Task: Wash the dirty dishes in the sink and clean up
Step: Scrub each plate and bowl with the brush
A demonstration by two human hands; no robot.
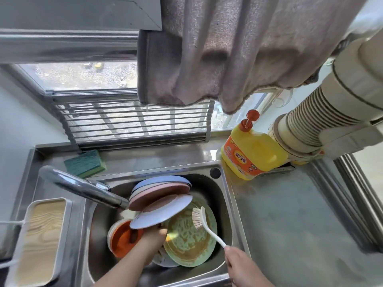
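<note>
In the steel sink [228, 206] my left hand [152, 238] grips the near edge of a pale blue plate [161, 212] and holds it tilted above the other dishes. My right hand [238, 261] holds the handle of a white dish brush [204, 222], whose bristles rest on a green plate [190, 243] smeared with brown sauce. A bowl with orange residue [122, 239] lies at the left. A stack of blue and pink plates [159, 191] leans at the back of the sink.
The faucet [83, 187] reaches in from the left. A green sponge [85, 163] lies behind the sink and a yellow detergent bottle [251, 154] stands at the back right. A wood-lined tray [40, 239] sits left; the steel counter [290, 214] runs right. A towel [228, 59] hangs overhead.
</note>
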